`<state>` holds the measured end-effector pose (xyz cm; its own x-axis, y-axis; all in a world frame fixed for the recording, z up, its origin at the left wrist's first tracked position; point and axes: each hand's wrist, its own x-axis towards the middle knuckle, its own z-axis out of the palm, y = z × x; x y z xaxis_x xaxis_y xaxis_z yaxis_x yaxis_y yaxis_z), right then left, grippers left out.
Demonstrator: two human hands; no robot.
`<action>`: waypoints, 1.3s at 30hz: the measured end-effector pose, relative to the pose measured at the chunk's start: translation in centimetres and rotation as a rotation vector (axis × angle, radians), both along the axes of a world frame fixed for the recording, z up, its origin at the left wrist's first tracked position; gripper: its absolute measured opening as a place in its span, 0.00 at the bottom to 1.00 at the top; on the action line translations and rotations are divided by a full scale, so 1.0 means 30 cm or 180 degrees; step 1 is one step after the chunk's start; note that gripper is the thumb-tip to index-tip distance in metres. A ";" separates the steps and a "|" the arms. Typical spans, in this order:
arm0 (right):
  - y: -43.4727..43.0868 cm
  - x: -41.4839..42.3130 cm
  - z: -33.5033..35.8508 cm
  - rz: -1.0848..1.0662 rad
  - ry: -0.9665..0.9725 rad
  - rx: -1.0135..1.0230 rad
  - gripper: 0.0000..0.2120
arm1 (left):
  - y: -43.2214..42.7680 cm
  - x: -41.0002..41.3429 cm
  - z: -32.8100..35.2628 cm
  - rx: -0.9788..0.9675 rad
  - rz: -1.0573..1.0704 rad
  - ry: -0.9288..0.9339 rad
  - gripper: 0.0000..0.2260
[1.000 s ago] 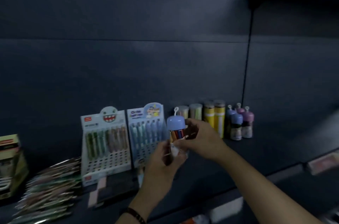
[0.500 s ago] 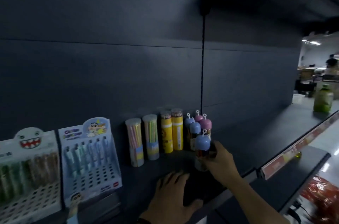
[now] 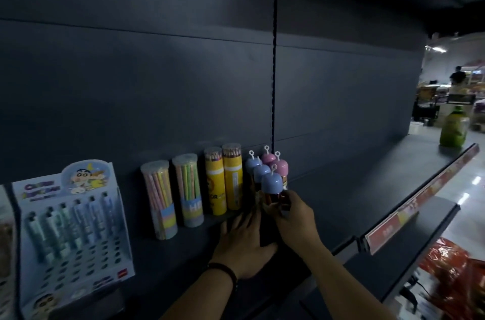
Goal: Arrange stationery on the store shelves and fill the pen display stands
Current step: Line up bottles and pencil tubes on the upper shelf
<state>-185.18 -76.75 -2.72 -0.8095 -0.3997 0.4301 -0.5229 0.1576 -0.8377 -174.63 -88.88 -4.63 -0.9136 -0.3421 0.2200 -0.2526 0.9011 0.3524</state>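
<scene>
Your right hand point(image 3: 291, 217) gripped the blue-cap bottle point(image 3: 273, 183) just right of frame centre, fingers curled round its lower body. The bottle was upright, cap on top with a small white loop. Its base was hidden by the hand, so I can't tell if it touched the shelf point(image 3: 341, 204).

Your left hand point(image 3: 244, 243) lay flat on the shelf just left of and below the right one, palm down, fingers straight, holding nothing. There was a dark wristband point(image 3: 223, 268) on that wrist.

Right behind the held bottle stood four more capped bottles point(image 3: 281, 166), two blue and two pink, packed close against the back panel. To their left, in a row:
- Two yellow tubes point(image 3: 215, 183) of coloured pencils stood side by side, close together.
- Two clear tubes point(image 3: 158, 201) of pastel pencils stood a little apart from each other.

The pen display point(image 3: 70, 228) stood at lower left. It had a cartoon header, and pens filled its upper rows while the lower holes were open. A second display was cut off at the left edge.

At far right a green bottle point(image 3: 454, 128) stood alone on the shelf, well apart from the rest. A red price strip point(image 3: 420, 196) ran along the shelf's front edge. A red bag point(image 3: 456, 275) lay at lower right, below the shelf.
</scene>
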 end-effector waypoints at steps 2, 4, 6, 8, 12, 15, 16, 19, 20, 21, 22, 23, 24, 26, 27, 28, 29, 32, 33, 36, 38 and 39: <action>-0.004 -0.009 -0.009 -0.0050 -0.0033 -0.0025 0.08 | -0.014 -0.031 -0.010 -0.0021 -0.0027 0.0070 0.39; -0.006 -0.016 -0.017 -0.0119 -0.0008 -0.0019 0.07 | -0.019 -0.048 -0.013 -0.0030 -0.0050 0.0045 0.39; -0.008 -0.017 -0.021 -0.0168 0.0057 0.0009 0.08 | -0.022 -0.054 -0.011 -0.0080 -0.0041 -0.0053 0.40; -0.008 -0.010 -0.023 -0.0188 0.0142 0.0025 0.08 | -0.021 -0.051 -0.009 -0.0107 -0.0020 -0.0090 0.39; -0.008 -0.009 -0.030 -0.0232 0.0272 0.0119 0.08 | -0.010 -0.039 -0.005 -0.0021 -0.0021 0.0130 0.33; -0.008 -0.017 -0.038 -0.0278 0.0248 0.0168 0.10 | -0.006 -0.032 -0.006 -0.0019 -0.0011 0.0268 0.29; -0.008 -0.016 -0.040 -0.0279 0.0246 0.0194 0.11 | -0.007 -0.031 -0.008 0.0000 -0.0001 0.0273 0.29; -0.008 -0.016 -0.043 -0.0271 0.0229 0.0264 0.13 | -0.008 -0.026 -0.005 0.0040 -0.0016 0.0275 0.29; -0.009 -0.016 -0.044 -0.0276 0.0245 0.0288 0.13 | -0.006 -0.024 -0.002 0.0029 -0.0026 0.0267 0.29; -0.010 -0.016 -0.046 -0.0279 0.0249 0.0309 0.13 | -0.003 -0.023 0.000 0.0019 -0.0037 0.0256 0.29; -0.010 -0.015 -0.043 -0.0283 0.0233 0.0316 0.14 | -0.001 -0.022 0.001 0.0013 -0.0043 0.0256 0.29; -0.011 -0.014 -0.041 -0.0299 0.0202 0.0304 0.15 | 0.001 -0.021 0.002 0.0021 -0.0038 0.0260 0.29; -0.010 -0.009 -0.036 -0.0326 0.0181 0.0276 0.17 | 0.000 -0.019 0.002 0.0045 -0.0015 0.0275 0.28; -0.006 0.001 -0.027 -0.0393 0.0169 0.0226 0.21 | 0.000 -0.012 0.004 0.0135 0.0036 0.0329 0.25; -0.001 0.006 -0.022 -0.0428 0.0166 0.0232 0.23 | 0.001 -0.005 0.009 0.0193 0.0049 0.0327 0.22; 0.005 0.015 -0.018 -0.0461 0.0139 0.0269 0.24 | 0.003 0.007 0.014 0.0258 0.0054 0.0324 0.20; 0.012 0.026 -0.013 -0.0484 0.0091 0.0310 0.24 | 0.006 0.024 0.020 0.0314 0.0061 0.0343 0.18; 0.033 0.074 -0.011 -0.0526 -0.0095 0.0403 0.21 | 0.015 0.114 0.060 0.0308 0.0101 0.0477 0.14; 0.038 0.095 -0.015 -0.0540 -0.0143 0.0413 0.20 | 0.017 0.154 0.077 0.0280 0.0113 0.0509 0.11; 0.036 0.183 -0.010 -0.0453 -0.0158 0.0451 0.15 | 0.029 0.309 0.134 0.0296 0.0167 0.0577 0.06; 0.016 0.271 0.025 -0.0163 -0.0116 0.0520 0.11 | 0.037 0.443 0.181 0.0295 0.0207 0.0622 0.04; -0.003 0.322 0.047 0.0015 -0.0066 0.0527 0.09 | 0.037 0.516 0.203 0.0277 0.0239 0.0604 0.03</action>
